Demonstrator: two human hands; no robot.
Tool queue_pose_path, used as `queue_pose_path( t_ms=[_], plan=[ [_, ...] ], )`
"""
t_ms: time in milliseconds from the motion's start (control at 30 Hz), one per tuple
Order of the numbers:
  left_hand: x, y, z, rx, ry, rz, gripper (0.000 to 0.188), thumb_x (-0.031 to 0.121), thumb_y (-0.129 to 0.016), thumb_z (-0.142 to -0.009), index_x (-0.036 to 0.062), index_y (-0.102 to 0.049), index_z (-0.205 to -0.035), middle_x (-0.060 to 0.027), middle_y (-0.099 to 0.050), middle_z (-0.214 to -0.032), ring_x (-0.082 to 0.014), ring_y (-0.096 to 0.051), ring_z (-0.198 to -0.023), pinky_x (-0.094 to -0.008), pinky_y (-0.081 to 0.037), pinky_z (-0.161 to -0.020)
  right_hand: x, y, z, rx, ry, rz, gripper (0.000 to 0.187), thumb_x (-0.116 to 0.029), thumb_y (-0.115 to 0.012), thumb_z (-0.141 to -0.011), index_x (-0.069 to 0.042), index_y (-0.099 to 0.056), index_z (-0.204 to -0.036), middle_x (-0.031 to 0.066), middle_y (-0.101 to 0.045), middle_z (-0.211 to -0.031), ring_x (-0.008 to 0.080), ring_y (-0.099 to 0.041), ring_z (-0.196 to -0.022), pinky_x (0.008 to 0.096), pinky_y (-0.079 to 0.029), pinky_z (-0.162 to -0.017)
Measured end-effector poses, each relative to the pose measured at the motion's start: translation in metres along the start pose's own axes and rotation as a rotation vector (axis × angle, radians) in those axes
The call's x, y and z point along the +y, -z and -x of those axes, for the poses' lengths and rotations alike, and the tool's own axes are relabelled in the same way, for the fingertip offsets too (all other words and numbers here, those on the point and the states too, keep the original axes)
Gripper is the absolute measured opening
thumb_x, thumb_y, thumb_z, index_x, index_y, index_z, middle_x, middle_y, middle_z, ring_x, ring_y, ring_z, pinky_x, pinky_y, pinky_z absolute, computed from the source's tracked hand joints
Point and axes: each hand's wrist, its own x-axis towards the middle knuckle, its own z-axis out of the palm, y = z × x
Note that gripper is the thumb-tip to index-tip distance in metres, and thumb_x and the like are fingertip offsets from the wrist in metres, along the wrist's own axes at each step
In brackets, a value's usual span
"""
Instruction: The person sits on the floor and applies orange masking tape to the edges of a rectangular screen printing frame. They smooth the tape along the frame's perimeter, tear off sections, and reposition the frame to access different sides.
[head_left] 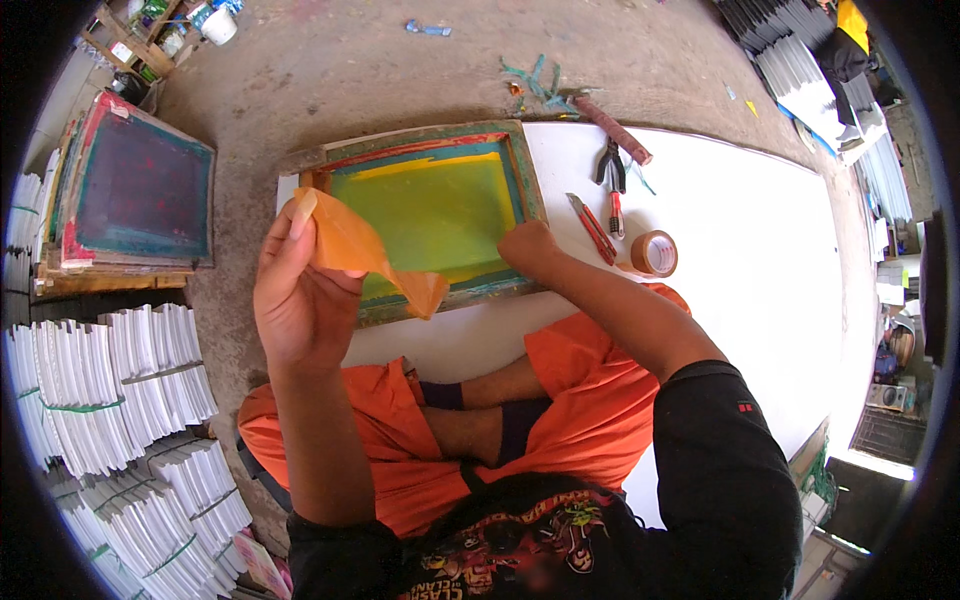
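Raised at the left, my left hand [305,285] pinches a twisted, see-through orange-brown piece of tape [360,245] between thumb and fingers. Beneath it lies a silk-screen printing frame [415,140] with a yellow-green mesh [425,205] and worn, paint-stained wooden sides. My right hand [530,250] is curled closed against the frame's right side; whatever its fingers may hold is hidden. To the right of that hand are a red utility knife [592,230], pliers with dark and red parts [612,185] and a roll of brown tape [655,253].
A white board [745,260] lies under the frame and tools. A reddish rolled tube [615,130] crosses its far edge, near torn teal scraps [540,80]. Other screen frames [145,185] lean at the left, above tied paper stacks [100,385]. My crossed legs [470,420] are close in front.
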Motion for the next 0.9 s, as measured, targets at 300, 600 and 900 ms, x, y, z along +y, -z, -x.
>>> queue_pose_path(
  t_ms=[300, 600, 900],
  plan=[
    [-0.006, -0.007, -0.019, -0.058, 0.0, 0.002, 0.027, 0.012, -0.053, -0.104, -0.002, -0.058, -0.126, -0.0138, -0.07, -0.117, -0.0216, -0.071, -0.1, -0.0344, -0.06, -0.084, 0.069, 0.041, 0.012, 0.235, -0.302, -0.101, 0.017, -0.012, -0.064, -0.085, -0.004, -0.07, -0.098, 0.0172, -0.074, -0.099, 0.0331, -0.075, -0.086, 0.0458, -0.061, -0.071],
    [-0.028, -0.007, -0.031, 0.043, 0.03, -0.043, 0.023, 0.01, -0.052, -0.104, -0.0004, -0.059, -0.123, -0.0118, -0.07, -0.115, -0.021, -0.072, -0.095, -0.0315, -0.061, -0.076, 0.038, 0.026, 0.03, 0.283, -0.113, -0.351, 0.023, -0.017, -0.067, -0.08, -0.011, -0.077, -0.1, 0.0124, -0.065, -0.114, 0.0316, -0.058, -0.119, 0.0489, -0.049, -0.101],
    [-0.026, -0.015, -0.027, 0.053, 0.047, -0.071, 0.022, 0.011, -0.052, -0.104, -0.0006, -0.06, -0.121, -0.012, -0.071, -0.112, -0.0204, -0.073, -0.093, -0.0301, -0.061, -0.075, 0.018, 0.012, 0.029, 0.228, 0.051, 0.136, 0.026, -0.021, -0.069, -0.081, -0.014, -0.077, -0.105, 0.0114, -0.062, -0.128, 0.0308, -0.052, -0.128, 0.0567, -0.037, -0.111]
  ],
)
